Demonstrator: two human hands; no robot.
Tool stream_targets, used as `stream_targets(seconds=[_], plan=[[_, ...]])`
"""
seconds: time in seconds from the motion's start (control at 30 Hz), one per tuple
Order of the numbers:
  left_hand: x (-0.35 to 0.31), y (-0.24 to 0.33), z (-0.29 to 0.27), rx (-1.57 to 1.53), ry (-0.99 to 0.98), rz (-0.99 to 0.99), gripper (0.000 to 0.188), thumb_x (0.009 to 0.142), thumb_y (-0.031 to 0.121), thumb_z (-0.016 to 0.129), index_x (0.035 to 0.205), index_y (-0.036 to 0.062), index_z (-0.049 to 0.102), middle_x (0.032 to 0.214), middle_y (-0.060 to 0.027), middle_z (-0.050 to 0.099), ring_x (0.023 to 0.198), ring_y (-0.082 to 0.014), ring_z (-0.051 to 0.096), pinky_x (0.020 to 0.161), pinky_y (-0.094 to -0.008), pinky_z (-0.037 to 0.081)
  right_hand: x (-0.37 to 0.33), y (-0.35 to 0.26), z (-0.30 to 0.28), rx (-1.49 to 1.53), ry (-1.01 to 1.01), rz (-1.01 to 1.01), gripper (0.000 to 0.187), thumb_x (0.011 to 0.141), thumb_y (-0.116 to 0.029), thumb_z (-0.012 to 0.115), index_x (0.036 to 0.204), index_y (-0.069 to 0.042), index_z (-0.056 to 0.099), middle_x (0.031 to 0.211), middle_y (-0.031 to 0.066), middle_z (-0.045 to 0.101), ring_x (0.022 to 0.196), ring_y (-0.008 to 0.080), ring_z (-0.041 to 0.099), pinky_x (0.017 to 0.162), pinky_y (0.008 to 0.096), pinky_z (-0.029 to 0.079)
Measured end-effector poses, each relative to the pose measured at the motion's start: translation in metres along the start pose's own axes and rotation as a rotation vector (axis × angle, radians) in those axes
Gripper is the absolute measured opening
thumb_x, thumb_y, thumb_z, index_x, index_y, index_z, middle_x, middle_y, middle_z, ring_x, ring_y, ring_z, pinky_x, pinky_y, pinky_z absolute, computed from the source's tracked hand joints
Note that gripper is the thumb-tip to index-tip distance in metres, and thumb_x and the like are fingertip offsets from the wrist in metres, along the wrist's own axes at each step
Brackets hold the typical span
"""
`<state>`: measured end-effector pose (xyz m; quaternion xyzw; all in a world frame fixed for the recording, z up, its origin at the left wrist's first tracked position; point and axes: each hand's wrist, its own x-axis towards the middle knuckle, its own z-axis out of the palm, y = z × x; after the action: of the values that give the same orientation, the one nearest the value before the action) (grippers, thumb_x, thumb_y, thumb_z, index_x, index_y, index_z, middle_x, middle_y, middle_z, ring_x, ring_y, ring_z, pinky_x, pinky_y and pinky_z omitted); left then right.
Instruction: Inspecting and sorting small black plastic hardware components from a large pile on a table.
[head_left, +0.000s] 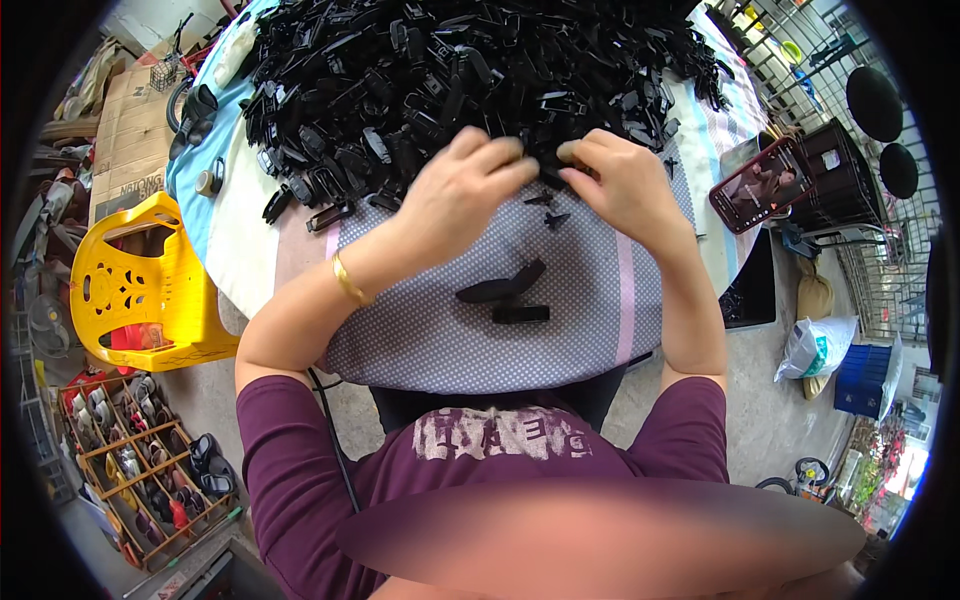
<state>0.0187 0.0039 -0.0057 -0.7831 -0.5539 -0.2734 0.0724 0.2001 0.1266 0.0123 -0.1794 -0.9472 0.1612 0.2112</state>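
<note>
My left hand and my right hand are close together at the near edge of a large heap of black plastic parts. Both hands have their fingers curled and pinched. The left fingertips are smeared by motion, and whatever either hand holds is too small or too hidden to make out. Below the fingertips, small black bits lie on the dotted grey tablecloth. Nearer to me are a long curved black piece and a short black bar, apart from the heap.
A phone with a lit screen stands tilted at the table's right side. On the left is a yellow plastic chair, with a wooden shoe rack below it. White bags and a blue crate stand on the right floor.
</note>
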Motion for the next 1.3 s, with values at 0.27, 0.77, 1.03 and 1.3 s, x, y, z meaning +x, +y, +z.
stream_targets(seconds=[0.27, 0.77, 1.03, 1.3], plan=[[0.010, -0.010, 0.012, 0.176, -0.184, 0.022, 0.038, 0.073, 0.007, 0.063, 0.110, 0.0077, 0.057, 0.113, -0.0086, 0.054, 0.112, -0.0248, 0.043, 0.095, -0.0366, 0.034, -0.003, 0.002, -0.011, -0.074, -0.151, 0.092, 0.027, 0.071, -0.024, 0.071, 0.088, -0.004, 0.065, 0.083, 0.0108, 0.062, 0.078, 0.0265, 0.062, 0.069, 0.0353, 0.050], [0.006, -0.010, 0.008, -0.746, 0.061, -0.426, 0.037, 0.077, -0.001, 0.064, 0.113, 0.0034, 0.056, 0.096, -0.0056, 0.058, 0.080, -0.0133, 0.059, 0.069, -0.0260, 0.051, 0.003, -0.006, 0.008, 0.571, 0.011, 0.052, 0.033, 0.086, -0.003, 0.049, 0.117, 0.007, 0.051, 0.092, 0.0089, 0.059, 0.082, 0.0106, 0.056, 0.073, 0.0217, 0.046], [0.007, -0.012, 0.008, -1.453, 0.218, -0.661, 0.033, 0.079, -0.001, 0.064, 0.112, -0.0007, 0.059, 0.100, -0.0075, 0.064, 0.092, -0.0118, 0.059, 0.085, -0.0247, 0.050, -0.001, -0.011, 0.034, 0.523, 0.140, -0.068, 0.029, 0.090, -0.001, 0.043, 0.118, 0.006, 0.051, 0.094, 0.0085, 0.051, 0.071, 0.0114, 0.056, 0.064, 0.0217, 0.048], [0.003, -0.004, 0.007, -1.201, 0.263, -0.578, 0.030, 0.080, -0.006, 0.060, 0.110, 0.0002, 0.062, 0.098, -0.0076, 0.065, 0.089, -0.0127, 0.062, 0.083, -0.0237, 0.051, 0.000, -0.012, 0.036, 0.828, 0.125, 0.102, 0.020, 0.090, 0.000, 0.048, 0.103, 0.009, 0.058, 0.092, 0.0076, 0.055, 0.070, 0.0126, 0.062, 0.059, 0.0208, 0.052]])
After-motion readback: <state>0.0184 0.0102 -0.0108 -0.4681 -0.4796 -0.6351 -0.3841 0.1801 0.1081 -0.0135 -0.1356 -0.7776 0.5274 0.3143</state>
